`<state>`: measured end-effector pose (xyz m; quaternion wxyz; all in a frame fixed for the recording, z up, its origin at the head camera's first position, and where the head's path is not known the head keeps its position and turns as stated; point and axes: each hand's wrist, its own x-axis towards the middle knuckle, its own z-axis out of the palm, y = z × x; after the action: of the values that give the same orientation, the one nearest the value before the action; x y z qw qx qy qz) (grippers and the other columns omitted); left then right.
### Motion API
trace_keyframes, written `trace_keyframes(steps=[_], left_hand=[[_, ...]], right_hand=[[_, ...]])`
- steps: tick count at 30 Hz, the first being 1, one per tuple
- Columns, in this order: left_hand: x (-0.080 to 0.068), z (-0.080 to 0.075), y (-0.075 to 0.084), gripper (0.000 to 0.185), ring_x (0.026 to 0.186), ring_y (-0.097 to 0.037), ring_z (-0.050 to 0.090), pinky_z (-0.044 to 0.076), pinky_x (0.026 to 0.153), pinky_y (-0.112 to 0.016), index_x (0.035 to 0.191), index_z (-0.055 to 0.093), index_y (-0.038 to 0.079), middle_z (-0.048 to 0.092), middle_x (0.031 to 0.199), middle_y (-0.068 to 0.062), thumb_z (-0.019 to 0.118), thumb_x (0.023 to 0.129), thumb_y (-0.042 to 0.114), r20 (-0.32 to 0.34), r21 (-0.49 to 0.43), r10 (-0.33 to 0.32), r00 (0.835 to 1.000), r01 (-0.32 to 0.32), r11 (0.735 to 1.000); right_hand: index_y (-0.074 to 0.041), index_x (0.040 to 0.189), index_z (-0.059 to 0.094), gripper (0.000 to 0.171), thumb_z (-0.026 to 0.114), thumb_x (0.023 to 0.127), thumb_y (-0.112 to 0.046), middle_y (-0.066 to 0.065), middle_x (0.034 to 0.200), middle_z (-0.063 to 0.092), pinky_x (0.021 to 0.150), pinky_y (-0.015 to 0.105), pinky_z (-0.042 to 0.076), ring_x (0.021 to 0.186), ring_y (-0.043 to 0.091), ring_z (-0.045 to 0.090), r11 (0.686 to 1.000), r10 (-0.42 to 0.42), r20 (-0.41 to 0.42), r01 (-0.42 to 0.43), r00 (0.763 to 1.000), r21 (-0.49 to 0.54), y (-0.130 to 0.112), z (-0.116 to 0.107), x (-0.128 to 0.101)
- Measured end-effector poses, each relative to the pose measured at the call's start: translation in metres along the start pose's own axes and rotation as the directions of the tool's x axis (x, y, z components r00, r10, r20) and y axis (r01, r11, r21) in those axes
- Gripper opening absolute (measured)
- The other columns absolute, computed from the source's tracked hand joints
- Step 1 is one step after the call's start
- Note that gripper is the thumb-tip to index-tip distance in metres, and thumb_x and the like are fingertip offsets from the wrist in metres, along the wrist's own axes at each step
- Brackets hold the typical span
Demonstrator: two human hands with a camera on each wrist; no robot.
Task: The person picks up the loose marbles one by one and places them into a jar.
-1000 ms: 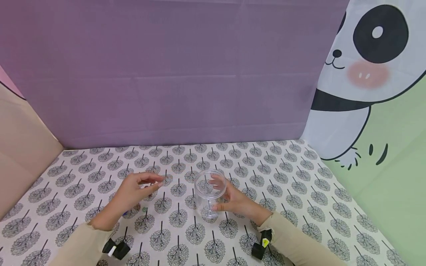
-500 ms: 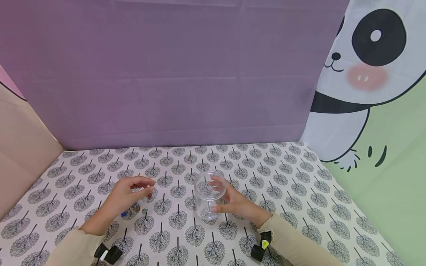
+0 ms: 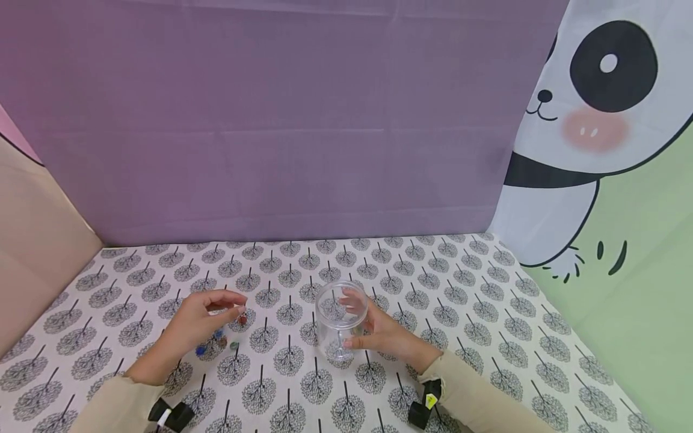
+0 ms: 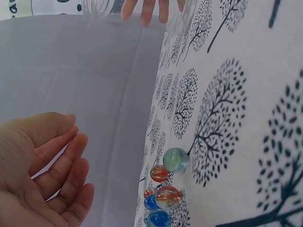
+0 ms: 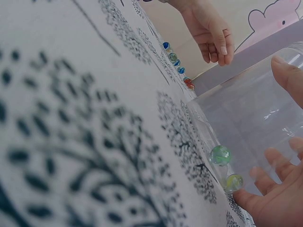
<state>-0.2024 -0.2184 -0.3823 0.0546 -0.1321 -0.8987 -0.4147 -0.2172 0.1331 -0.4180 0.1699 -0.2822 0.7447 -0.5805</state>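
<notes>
My right hand (image 3: 397, 337) holds a clear jar (image 3: 326, 334) standing upright, its thumb on the near side and its fingers round the far side. Inside the jar's bottom, a green marble (image 5: 220, 155) and a yellow-green marble (image 5: 234, 182) show in the right wrist view. My left hand (image 3: 200, 322) hovers above the loose marbles, thumb and fingers loosely bent, with nothing visible between them. Below it lie a greenish marble (image 4: 175, 160), an orange-streaked clear marble (image 4: 168, 197), a red-orange marble (image 4: 159, 173) and a blue marble (image 4: 157, 218).
A white cloth with a tree print (image 3: 292, 385) covers the table. Purple fabric (image 3: 292, 132) hangs behind it, and a panda-printed panel (image 3: 574, 210) stands at the right. Both wrists wear small black devices, such as the right wrist's device (image 3: 424, 404).
My left hand has drawn back to the left and slightly down, uncovering more of the marbles, including the red one. The right hand and the jar have stayed in place.
</notes>
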Motion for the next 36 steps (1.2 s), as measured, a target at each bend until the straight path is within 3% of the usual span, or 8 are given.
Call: trace_keyframes(steps=[11,15,18,23,28,36], left_hand=[[-0.001,-0.005,-0.01,0.029,0.093,-0.014,0.06,0.049,0.078,-0.026,0.11,0.067,0.005,0.067,0.109,-0.01,0.068,0.087,0.023,0.023,-0.028,-0.062,0.998,0.063,0.998],[-0.003,-0.009,-0.016,0.031,0.088,-0.008,0.059,0.051,0.072,-0.022,0.113,0.065,0.002,0.065,0.111,-0.014,0.067,0.088,0.02,0.04,-0.083,-0.085,0.996,0.088,0.993],[-0.004,-0.013,-0.021,0.03,0.085,-0.005,0.058,0.052,0.071,-0.022,0.113,0.064,0.001,0.065,0.111,-0.016,0.066,0.088,0.017,0.038,-0.099,-0.074,0.997,0.077,0.992],[-0.004,-0.017,-0.027,0.028,0.083,-0.002,0.059,0.051,0.07,-0.021,0.11,0.066,0.002,0.066,0.109,-0.014,0.067,0.088,0.018,0.014,-0.051,-0.054,0.998,0.054,0.997],[-0.003,-0.019,-0.034,0.031,0.083,-0.004,0.059,0.052,0.07,-0.021,0.112,0.065,0.001,0.065,0.112,-0.015,0.066,0.088,0.02,0.037,-0.075,-0.086,0.996,0.089,0.993],[-0.002,-0.023,-0.044,0.031,0.082,-0.004,0.059,0.052,0.07,-0.021,0.112,0.064,-0.001,0.065,0.11,-0.017,0.065,0.089,0.019,0.058,-0.069,-0.073,0.996,0.077,0.995]], right_hand=[[-0.023,0.148,0.019,0.09,0.076,0.078,-0.017,0.014,0.15,0.03,0.11,0.045,0.027,0.136,0.034,0.03,1.0,-0.019,0.013,0.019,1.0,0.008,0.0,0.001,0.001],[-0.024,0.148,0.019,0.09,0.075,0.079,-0.016,0.014,0.15,0.029,0.11,0.046,0.027,0.136,0.035,0.03,1.0,-0.019,0.012,0.019,1.0,0.011,-0.001,0.001,0.0],[-0.025,0.148,0.019,0.09,0.076,0.078,-0.017,0.014,0.15,0.029,0.11,0.046,0.027,0.136,0.035,0.029,1.0,-0.016,0.01,0.016,1.0,0.011,-0.002,0.001,0.0],[-0.023,0.148,0.018,0.091,0.076,0.078,-0.015,0.014,0.15,0.029,0.111,0.047,0.026,0.137,0.034,0.029,1.0,-0.016,0.009,0.016,1.0,0.007,-0.001,0.0,0.0],[-0.021,0.148,0.018,0.091,0.076,0.078,-0.014,0.014,0.15,0.029,0.111,0.046,0.025,0.137,0.033,0.028,1.0,-0.018,0.005,0.018,1.0,0.007,-0.002,0.001,0.0],[-0.023,0.148,0.019,0.091,0.076,0.078,-0.016,0.014,0.15,0.03,0.11,0.045,0.028,0.136,0.034,0.03,1.0,-0.019,0.008,0.019,1.0,0.009,-0.001,0.0,0.0]])
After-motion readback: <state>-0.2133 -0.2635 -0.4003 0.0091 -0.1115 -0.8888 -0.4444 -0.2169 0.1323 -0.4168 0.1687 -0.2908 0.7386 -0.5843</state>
